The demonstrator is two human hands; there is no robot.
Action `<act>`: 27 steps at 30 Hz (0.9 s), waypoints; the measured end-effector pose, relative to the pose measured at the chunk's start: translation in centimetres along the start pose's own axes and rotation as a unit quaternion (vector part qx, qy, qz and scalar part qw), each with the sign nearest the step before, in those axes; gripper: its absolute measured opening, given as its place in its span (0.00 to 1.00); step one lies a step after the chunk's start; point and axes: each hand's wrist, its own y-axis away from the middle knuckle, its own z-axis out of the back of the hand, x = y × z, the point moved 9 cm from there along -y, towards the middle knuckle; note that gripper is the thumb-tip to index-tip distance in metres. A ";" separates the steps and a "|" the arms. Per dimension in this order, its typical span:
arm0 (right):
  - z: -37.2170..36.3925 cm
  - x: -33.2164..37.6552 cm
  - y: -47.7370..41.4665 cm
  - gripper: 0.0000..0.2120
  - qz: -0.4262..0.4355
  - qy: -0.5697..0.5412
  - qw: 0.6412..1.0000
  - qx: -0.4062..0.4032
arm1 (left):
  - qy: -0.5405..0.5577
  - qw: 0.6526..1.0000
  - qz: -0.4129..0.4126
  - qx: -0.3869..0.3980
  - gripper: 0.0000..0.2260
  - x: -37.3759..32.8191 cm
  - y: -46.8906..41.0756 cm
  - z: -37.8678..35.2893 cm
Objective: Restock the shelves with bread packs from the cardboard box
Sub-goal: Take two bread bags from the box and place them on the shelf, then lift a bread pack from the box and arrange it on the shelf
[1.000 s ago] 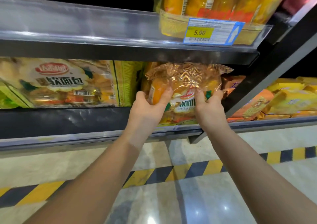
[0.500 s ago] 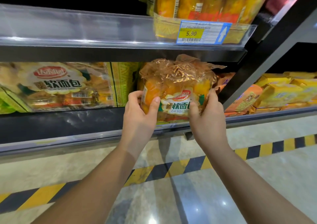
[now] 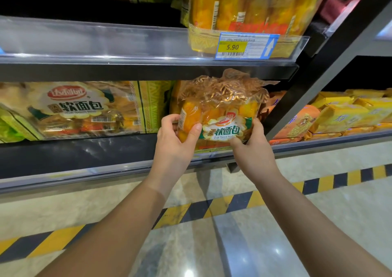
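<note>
Dark metal lower shelf (image 3: 84, 155): large yellow-green bread bag (image 3: 80, 109) lies on its left part. Clear crinkled plastic bread pack of orange rolls (image 3: 220, 107) is held upright at the shelf's front edge. Left hand (image 3: 174, 147) grip pinches the pack's left edge; right hand (image 3: 254, 149) grip clasps its lower right corner.

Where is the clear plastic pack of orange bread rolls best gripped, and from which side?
Grip the clear plastic pack of orange bread rolls at its lower corners, one from each side, as the left hand and right hand do; the crinkled top is loose film.
</note>
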 end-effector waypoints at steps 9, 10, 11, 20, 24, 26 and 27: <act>4.0 5.2 4.7 0.23 0.038 0.100 0.992 0.073 | -0.237 0.967 0.033 0.090 0.34 -6.2 5.4 4.3; 4.4 6.5 5.8 0.26 0.050 0.118 0.987 0.093 | -0.281 0.954 0.027 0.104 0.35 -7.7 6.6 5.1; 4.8 8.1 7.0 0.28 0.065 0.137 0.982 0.113 | -0.320 0.940 0.025 0.115 0.35 -9.3 7.6 6.0; 12.1 30.0 19.2 0.29 0.286 0.287 0.890 0.211 | -0.557 0.818 0.003 0.145 0.34 -29.7 18.8 18.6; 18.2 42.2 25.0 0.30 0.325 0.280 0.876 0.222 | -0.574 0.812 -0.004 0.110 0.33 -42.2 24.1 26.7; 21.5 48.1 27.4 0.30 0.338 0.268 0.875 0.220 | -0.582 0.808 0.003 0.096 0.32 -48.0 26.4 30.7; 23.0 50.7 28.8 0.29 0.346 0.262 0.874 0.219 | -0.583 0.807 0.010 0.093 0.32 -50.5 27.7 32.5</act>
